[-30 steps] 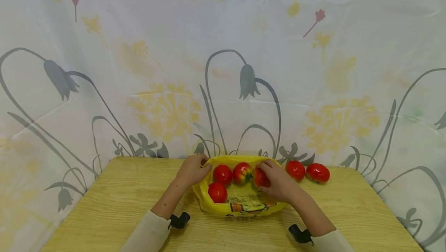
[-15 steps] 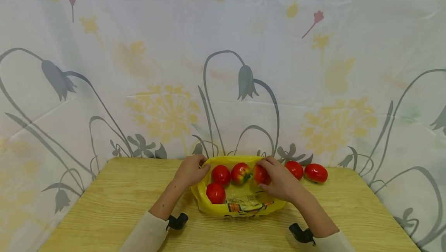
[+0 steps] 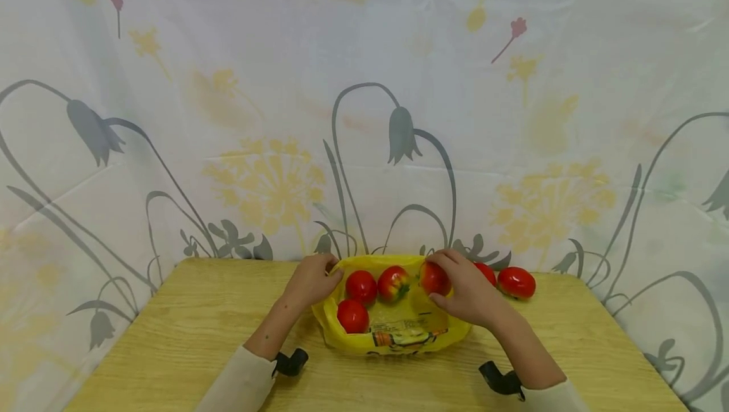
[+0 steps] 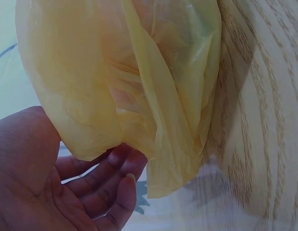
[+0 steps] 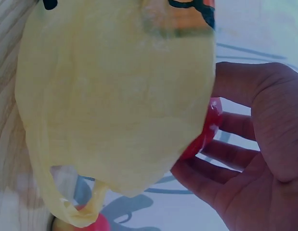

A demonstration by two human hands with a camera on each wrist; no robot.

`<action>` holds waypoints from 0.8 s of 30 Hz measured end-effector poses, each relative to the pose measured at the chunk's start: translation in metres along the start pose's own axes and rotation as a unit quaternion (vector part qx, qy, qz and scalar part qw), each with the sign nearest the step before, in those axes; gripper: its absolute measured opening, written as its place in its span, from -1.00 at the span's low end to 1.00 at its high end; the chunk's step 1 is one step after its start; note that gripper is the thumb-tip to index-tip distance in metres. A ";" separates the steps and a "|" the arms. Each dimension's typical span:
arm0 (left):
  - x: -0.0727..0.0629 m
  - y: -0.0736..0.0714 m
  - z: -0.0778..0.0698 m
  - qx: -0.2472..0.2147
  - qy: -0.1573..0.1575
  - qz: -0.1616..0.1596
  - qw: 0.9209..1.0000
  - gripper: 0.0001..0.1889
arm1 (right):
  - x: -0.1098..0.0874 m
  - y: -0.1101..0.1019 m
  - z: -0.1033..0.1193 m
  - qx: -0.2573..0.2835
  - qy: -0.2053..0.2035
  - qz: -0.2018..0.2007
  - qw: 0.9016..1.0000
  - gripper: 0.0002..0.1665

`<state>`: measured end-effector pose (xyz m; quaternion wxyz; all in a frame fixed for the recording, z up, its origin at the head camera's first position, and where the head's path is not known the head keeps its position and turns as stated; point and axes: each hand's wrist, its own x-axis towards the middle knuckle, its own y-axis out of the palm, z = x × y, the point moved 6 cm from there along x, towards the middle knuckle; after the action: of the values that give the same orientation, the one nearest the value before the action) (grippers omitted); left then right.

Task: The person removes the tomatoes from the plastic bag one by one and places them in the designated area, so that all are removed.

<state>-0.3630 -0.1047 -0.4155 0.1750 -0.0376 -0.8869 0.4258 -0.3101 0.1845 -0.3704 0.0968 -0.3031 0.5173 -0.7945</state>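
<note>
A pale backdrop (image 3: 364, 38) printed with grey bellflowers and yellow blooms hangs behind a wood-grained counter (image 3: 216, 323). The right hand (image 3: 468, 293) grasps a red tomato (image 3: 435, 279) at the right end of the mouth of a yellow bag (image 3: 336, 340). The head view shows the thumb and fingers curled about this tomato; the right wrist view catches only a red sliver of it between bag and fingers. The left hand (image 3: 312, 280) grips the bag's left rim; the left wrist view shows its bent fingers at the thin, creased edge, which the head view hides behind the knuckles.

Inside the bag, plain only from the head, lie two red tomatoes (image 3: 361, 287) and a red-and-yellow tomato (image 3: 394, 283). The right wrist view alone reveals a looped handle (image 5: 67, 204) hanging from the bag's outside. Farther right on the counter, a glossy red tomato (image 3: 516, 282) sits beside another tomato (image 3: 486, 272), partly covered by the right hand. Each wrist carries a black mount (image 3: 292, 362) near a pale sleeve (image 3: 239, 381).
</note>
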 end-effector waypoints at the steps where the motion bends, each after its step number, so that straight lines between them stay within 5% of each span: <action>1: 0.000 0.000 0.000 -0.002 -0.001 0.000 1.000 -0.81 | 0.000 -0.002 0.000 -0.002 0.000 -0.003 1.000 -0.29; 24: 0.000 -0.001 -0.001 0.003 0.005 0.003 1.000 -0.83 | -0.004 -0.023 -0.010 0.006 0.011 -0.016 1.000 -0.26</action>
<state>-0.3621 -0.1046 -0.4138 0.1779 -0.0418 -0.8849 0.4285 -0.3087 0.2042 -0.3541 0.0808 -0.3021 0.5084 -0.8023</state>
